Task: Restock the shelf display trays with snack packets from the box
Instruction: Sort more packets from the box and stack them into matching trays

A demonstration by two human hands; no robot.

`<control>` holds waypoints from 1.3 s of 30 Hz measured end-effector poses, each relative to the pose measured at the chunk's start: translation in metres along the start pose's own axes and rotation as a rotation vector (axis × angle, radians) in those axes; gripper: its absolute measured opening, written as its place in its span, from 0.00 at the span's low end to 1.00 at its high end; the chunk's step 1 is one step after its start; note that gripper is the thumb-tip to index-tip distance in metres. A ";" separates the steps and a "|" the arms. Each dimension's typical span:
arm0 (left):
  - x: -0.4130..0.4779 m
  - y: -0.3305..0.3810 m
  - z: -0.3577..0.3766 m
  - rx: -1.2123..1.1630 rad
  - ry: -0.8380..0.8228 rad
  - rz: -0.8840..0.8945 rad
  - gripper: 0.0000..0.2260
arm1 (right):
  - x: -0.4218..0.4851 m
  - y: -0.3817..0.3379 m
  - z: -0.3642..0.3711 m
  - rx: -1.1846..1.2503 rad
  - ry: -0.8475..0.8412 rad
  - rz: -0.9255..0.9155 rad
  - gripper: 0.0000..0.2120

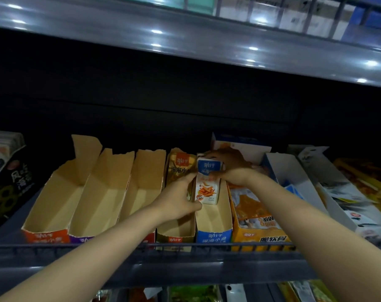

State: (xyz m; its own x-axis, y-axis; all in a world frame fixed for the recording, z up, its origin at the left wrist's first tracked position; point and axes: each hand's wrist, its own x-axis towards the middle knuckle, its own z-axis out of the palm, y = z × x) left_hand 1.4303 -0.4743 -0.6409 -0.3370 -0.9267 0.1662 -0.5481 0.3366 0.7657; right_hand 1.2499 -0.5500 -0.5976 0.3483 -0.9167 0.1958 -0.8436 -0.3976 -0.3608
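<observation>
In the head view, both hands are inside the blue-fronted tray [213, 236] on the shelf, holding a small upright bundle of white-and-blue packets [207, 189] near its back end. The left hand [178, 199] pinches the bundle's left edge with curled fingers and the thumb low at the front. The right hand [233, 173] clasps the top, with its thumb across the blue band and its fingers hooked over behind. The box is not in view. The step in hand looks like seating this bundle. To do it well, keep the packets upright and face-forward, and slide them square against the back wall. Hold the left knuckles off the gold packets [180, 171] next door so that they do not topple. Let go only once the bundle stands unaided. The front of this tray and three cardboard trays [80, 203] further left are still empty.
</observation>
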 end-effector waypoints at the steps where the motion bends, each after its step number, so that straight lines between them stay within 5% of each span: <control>1: 0.000 0.000 0.000 0.004 0.001 0.001 0.34 | 0.002 0.001 0.001 -0.053 0.032 -0.034 0.22; 15: -0.003 0.000 0.001 0.000 -0.022 -0.016 0.34 | -0.012 0.009 0.011 -0.009 0.112 -0.052 0.32; 21: -0.013 0.008 -0.009 -0.030 -0.007 -0.052 0.35 | -0.038 -0.007 0.000 -0.022 0.098 0.017 0.26; 25: -0.036 0.015 -0.026 0.114 0.011 -0.003 0.35 | -0.063 -0.023 -0.012 0.007 0.127 0.014 0.22; 32: -0.102 0.021 -0.047 0.459 0.052 0.069 0.34 | -0.122 -0.053 -0.003 -0.039 0.058 -0.014 0.31; 39: -0.168 -0.007 -0.034 0.561 0.033 0.132 0.32 | -0.202 -0.088 0.038 0.026 -0.005 0.000 0.33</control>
State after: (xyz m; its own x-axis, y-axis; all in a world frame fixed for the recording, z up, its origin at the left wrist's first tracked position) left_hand 1.5171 -0.3268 -0.6528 -0.4111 -0.8725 0.2640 -0.8282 0.4785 0.2918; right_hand 1.2690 -0.3316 -0.6403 0.3507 -0.9168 0.1911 -0.8325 -0.3986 -0.3847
